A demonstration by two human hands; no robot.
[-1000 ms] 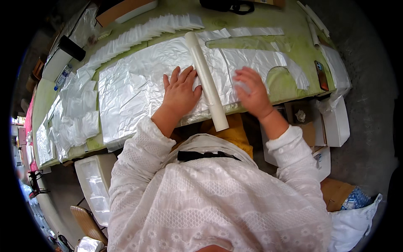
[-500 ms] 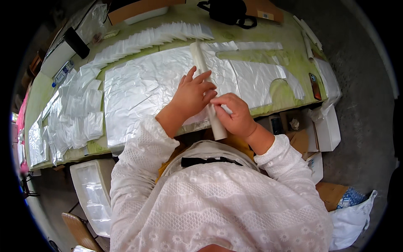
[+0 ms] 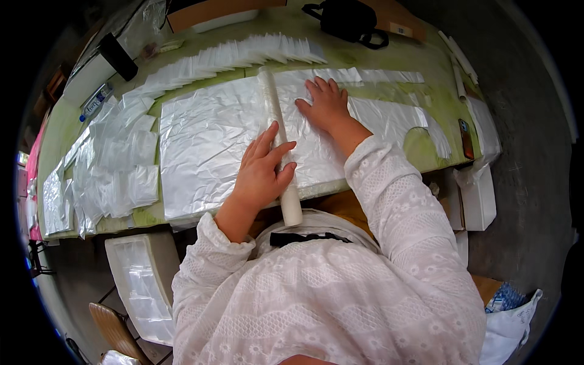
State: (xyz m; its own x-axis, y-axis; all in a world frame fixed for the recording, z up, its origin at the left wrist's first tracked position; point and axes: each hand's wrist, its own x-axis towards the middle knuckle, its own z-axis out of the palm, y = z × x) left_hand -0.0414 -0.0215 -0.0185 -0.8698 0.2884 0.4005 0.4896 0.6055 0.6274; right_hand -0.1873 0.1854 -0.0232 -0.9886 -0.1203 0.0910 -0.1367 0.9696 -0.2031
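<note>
A long off-white roll, tube-shaped, lies across the shiny plastic sheets on the table; its near end juts past the table edge toward my waist. Fingers apart, my left hand rests at the roll's left side with the fingertips over it, not wrapped round it. Farther off, to the right of the roll, my right hand is spread flat on the sheets, holding nothing. The undersides of both palms are hidden.
A fanned row of clear bags runs along the back, with more bags heaped at left. Around them are a black bag, a phone, a bottle and thin white tubes. A white bin stands below left.
My hands have parted. The right one moved from the roll out onto the sheets, and the left came nearer to me. The roll has shifted to the left and toward me.
</note>
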